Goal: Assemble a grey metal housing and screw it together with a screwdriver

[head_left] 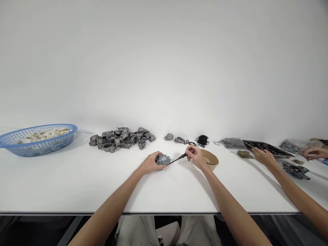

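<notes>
My left hand (151, 163) is closed around a grey metal housing (163, 159) on the white table, holding it on its side. In my right hand (195, 156) is a black screwdriver (182, 156), gripped by its handle. Its thin shaft points left, and the tip meets the housing's right side; whether it sits in a screw is too small to tell. Just behind my right wrist stands a tan bowl (214, 158) with small brass-coloured pieces at its bottom.
A pile of grey metal parts (123, 138) lies at the back, left of centre. Far left is a blue basket (38, 150) with pale pieces. Black rings (203, 139) lie near the wall. On the right, a co-worker's hands (263, 157) work beside a black tray (284, 154) and a dark assembly (294, 171).
</notes>
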{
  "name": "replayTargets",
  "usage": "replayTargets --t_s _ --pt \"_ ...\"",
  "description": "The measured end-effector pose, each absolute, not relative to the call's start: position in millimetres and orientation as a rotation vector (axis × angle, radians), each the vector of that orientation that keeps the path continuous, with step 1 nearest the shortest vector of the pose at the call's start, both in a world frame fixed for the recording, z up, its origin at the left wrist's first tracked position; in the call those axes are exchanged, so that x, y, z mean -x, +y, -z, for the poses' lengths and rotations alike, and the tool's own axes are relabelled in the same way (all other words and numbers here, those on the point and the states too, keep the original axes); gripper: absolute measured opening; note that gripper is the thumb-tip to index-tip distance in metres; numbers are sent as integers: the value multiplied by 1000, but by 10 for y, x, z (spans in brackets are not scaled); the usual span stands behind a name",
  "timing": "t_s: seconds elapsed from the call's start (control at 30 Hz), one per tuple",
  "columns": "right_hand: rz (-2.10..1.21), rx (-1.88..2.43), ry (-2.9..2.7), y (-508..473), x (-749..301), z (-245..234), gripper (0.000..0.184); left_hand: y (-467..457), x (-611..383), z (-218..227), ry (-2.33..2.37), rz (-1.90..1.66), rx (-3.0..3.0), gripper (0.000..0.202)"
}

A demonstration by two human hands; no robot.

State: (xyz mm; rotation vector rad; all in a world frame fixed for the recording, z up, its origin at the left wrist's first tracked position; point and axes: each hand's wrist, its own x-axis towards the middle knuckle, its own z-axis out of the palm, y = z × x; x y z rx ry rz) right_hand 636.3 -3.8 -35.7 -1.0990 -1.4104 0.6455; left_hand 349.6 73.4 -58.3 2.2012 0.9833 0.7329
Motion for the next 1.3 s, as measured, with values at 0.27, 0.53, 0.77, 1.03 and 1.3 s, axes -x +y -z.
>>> replayTargets --t_s 0.27,0.53,0.77,1.03,1.3 --pt "-551 1199 -1592 -167 -6442 287 26 729 -3491 579 972 -737 -2214 61" --pt "-561 1301 -1575 -235 -6464 235 29 724 -3469 575 944 -742 -2221 59" --pt "-531 1372 -1614 -287 -6392 172 37 787 -3450 620 868 -748 -2227 63" --pt "-669 1215 -1676 -280 -6420 185 29 827 -3425 629 852 -735 -2228 67" --pt "-611 1493 -1675 -364 -6360 103 38 847 -3398 598 806 -718 -2259 63"
